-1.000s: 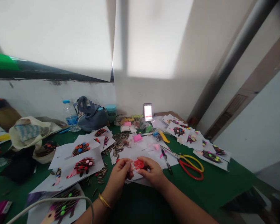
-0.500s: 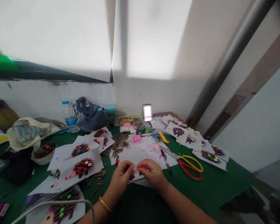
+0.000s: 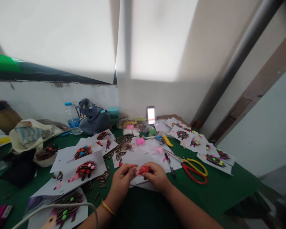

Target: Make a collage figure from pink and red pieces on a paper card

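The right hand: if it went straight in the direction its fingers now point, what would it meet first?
Apart from the red lump in clear wrapping that it holds, the right hand would probably first meet the left hand, just across from it. The exact depth between them is unclear.

Craft work area in an indoor room; whether home, classroom or workshop cannot be determined. Identifying features: a green-covered table (image 3: 231, 186) bearing paper pictures (image 3: 86, 170) of animals with striped, ball-dotted backs, a heap of striped seeds (image 3: 121, 148), scissors (image 3: 184, 161) and a pen (image 3: 169, 164). Along the scuffed wall (image 3: 92, 93), beneath white blinds (image 3: 62, 35), stand personal items: a water bottle (image 3: 73, 122) and a blue-grey bag (image 3: 94, 122).
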`<state>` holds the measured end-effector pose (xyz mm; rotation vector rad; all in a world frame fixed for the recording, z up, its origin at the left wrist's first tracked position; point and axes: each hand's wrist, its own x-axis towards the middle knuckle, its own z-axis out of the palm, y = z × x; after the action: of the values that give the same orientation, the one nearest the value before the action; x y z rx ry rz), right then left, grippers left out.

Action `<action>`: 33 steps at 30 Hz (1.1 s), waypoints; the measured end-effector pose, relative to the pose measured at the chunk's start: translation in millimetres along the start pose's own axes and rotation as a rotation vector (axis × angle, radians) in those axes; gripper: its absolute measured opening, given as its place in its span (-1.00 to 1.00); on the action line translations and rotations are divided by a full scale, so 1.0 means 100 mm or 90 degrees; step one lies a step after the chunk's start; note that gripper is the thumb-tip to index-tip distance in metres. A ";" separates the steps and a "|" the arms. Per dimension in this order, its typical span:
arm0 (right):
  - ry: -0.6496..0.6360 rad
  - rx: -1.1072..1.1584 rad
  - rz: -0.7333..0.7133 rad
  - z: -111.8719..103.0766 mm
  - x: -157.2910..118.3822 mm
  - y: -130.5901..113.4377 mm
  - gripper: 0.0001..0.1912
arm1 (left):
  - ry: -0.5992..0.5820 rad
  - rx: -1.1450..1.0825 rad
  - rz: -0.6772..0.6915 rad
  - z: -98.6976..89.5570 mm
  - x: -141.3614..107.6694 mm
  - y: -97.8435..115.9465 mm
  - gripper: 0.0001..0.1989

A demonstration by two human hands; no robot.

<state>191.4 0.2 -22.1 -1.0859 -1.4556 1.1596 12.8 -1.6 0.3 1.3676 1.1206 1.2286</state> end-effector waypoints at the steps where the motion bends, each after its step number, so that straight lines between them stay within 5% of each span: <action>1: 0.001 0.014 0.014 0.01 0.00 0.01 -0.82 | 0.008 -0.032 -0.027 0.02 -0.01 0.01 -0.72; 5: -0.017 0.010 0.022 0.01 -0.01 0.00 -0.77 | 0.028 -0.108 -0.073 0.08 -0.05 0.04 -0.64; 10: -0.049 -0.029 -0.080 -0.01 -0.03 -0.06 -0.69 | -0.008 -0.079 -0.061 0.10 -0.05 0.05 -0.63; 22: -0.061 0.001 -0.027 0.03 -0.05 -0.04 -0.78 | -0.042 -0.057 -0.038 0.12 -0.05 0.01 -0.69; 27: -0.062 -0.005 -0.044 0.00 -0.03 -0.03 -0.49 | -0.023 -0.089 -0.084 0.10 -0.01 -0.06 -0.64; 33: -0.056 -0.118 -0.079 0.02 -0.04 -0.08 -0.74 | -0.059 -0.099 -0.091 0.14 0.00 -0.17 -0.65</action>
<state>189.9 -5.6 -14.6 -1.0641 -1.7015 1.0102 26.6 -0.6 -17.3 1.1939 1.0194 1.1138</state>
